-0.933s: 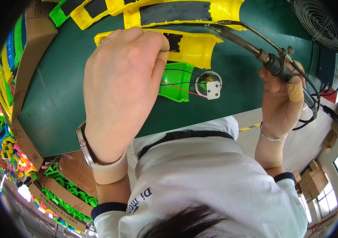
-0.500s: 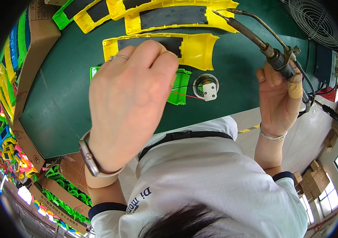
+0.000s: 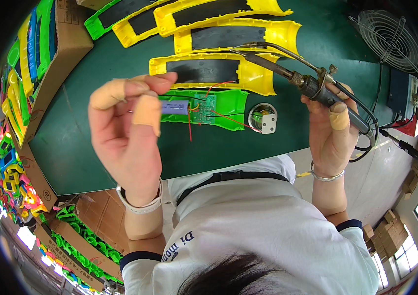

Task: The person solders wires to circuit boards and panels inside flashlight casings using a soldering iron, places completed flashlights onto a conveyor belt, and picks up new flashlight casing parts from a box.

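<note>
My right hand (image 3: pixel 334 128) grips a soldering iron (image 3: pixel 312 90) with a thin metal feed tube along it; its tip points left, over the yellow shells. Raised in front of the green plastic shell, my left hand (image 3: pixel 130 130) has its taped thumb and fingertips pinched together; whatever they hold is too small to make out. Partly behind that hand, the green shell (image 3: pixel 238 105) contains a purple cylindrical battery (image 3: pixel 175 107) and a green circuit board (image 3: pixel 205 109) with loose red wires. Thin wires run from the board to a round metal speaker (image 3: pixel 263 119) on the table.
Beyond the green shell lie several yellow shells (image 3: pixel 263 74) with black panels. A wire-guarded fan (image 3: pixel 388 34) stands at the far right, near a dark box (image 3: pixel 399 91) with cables. Cardboard boxes (image 3: pixel 71 46) of colourful shells line the left side of the green table (image 3: pixel 96 167).
My left hand has moved left and turned, uncovering the battery and circuit board. The soldering iron has shifted slightly left and lower in my right hand.
</note>
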`<control>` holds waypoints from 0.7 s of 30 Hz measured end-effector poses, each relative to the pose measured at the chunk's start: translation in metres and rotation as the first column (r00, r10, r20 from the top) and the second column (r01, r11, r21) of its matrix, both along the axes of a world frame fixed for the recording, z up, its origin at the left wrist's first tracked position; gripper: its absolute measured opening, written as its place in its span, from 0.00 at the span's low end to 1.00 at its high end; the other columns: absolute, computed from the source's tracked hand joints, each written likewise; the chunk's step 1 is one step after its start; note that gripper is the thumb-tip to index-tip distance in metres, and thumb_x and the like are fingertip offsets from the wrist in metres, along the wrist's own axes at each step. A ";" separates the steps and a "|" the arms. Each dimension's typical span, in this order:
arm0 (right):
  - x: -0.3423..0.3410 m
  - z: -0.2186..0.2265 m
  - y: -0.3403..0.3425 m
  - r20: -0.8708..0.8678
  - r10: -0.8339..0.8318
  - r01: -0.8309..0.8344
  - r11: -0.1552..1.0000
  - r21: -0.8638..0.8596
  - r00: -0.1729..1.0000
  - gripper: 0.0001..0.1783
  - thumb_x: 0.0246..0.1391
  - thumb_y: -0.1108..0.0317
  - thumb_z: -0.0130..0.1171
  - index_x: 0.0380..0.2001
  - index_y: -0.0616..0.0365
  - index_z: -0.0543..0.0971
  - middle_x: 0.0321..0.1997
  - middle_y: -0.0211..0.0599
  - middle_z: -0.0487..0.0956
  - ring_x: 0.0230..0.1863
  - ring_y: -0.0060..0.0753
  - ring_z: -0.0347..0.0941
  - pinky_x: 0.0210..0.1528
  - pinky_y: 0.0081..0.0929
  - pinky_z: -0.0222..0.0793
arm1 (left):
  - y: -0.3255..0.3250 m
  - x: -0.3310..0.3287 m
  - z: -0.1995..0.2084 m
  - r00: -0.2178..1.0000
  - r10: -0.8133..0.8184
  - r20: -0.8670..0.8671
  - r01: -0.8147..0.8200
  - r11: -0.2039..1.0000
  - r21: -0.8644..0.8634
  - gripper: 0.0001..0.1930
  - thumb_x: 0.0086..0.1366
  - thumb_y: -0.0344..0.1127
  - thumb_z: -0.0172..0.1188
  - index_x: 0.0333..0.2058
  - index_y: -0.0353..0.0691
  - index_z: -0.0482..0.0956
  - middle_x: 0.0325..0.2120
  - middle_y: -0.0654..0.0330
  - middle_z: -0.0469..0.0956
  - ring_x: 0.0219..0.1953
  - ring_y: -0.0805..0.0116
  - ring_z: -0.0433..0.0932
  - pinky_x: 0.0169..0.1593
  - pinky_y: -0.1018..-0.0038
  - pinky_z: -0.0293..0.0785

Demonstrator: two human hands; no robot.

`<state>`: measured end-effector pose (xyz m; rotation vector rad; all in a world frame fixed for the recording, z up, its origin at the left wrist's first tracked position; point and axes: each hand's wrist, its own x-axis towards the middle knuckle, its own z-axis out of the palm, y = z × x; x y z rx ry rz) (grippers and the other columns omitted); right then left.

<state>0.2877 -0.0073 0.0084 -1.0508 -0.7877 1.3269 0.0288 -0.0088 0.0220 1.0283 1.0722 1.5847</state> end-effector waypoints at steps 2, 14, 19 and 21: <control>-0.009 0.002 0.002 -0.003 0.033 -0.033 0.999 0.010 0.999 0.23 0.57 0.67 0.67 0.52 0.68 0.75 0.44 0.41 0.81 0.40 0.32 0.79 0.47 0.29 0.75 | 0.001 -0.004 0.003 0.913 0.110 -0.393 -0.132 0.991 -0.029 0.10 0.64 0.21 0.61 0.43 0.37 0.77 0.36 0.53 0.82 0.43 0.61 0.82 0.47 0.65 0.77; -0.031 -0.001 0.018 0.050 0.178 -0.176 0.983 -0.051 0.983 0.18 0.55 0.75 0.67 0.49 0.66 0.76 0.40 0.38 0.84 0.37 0.26 0.81 0.42 0.22 0.78 | 0.046 -0.036 0.015 0.200 -0.189 -0.961 0.219 0.965 -0.144 0.05 0.58 0.26 0.64 0.35 0.39 0.81 0.31 0.59 0.81 0.32 0.60 0.80 0.36 0.71 0.75; -0.031 0.004 0.020 0.056 0.214 -0.210 0.975 -0.067 0.975 0.18 0.54 0.76 0.67 0.47 0.66 0.77 0.41 0.36 0.84 0.38 0.23 0.80 0.43 0.19 0.77 | 0.070 -0.046 0.029 -0.059 -0.216 -0.975 0.512 0.832 -0.215 0.05 0.56 0.26 0.63 0.33 0.37 0.79 0.28 0.57 0.76 0.31 0.55 0.77 0.34 0.66 0.73; -0.034 0.006 0.021 0.101 0.238 -0.229 0.969 -0.096 0.966 0.18 0.53 0.77 0.67 0.47 0.67 0.77 0.42 0.36 0.83 0.39 0.21 0.80 0.44 0.18 0.77 | 0.077 -0.045 0.033 -0.136 -0.250 -0.959 0.522 0.804 -0.284 0.05 0.56 0.25 0.62 0.32 0.37 0.79 0.28 0.57 0.75 0.31 0.54 0.77 0.34 0.64 0.72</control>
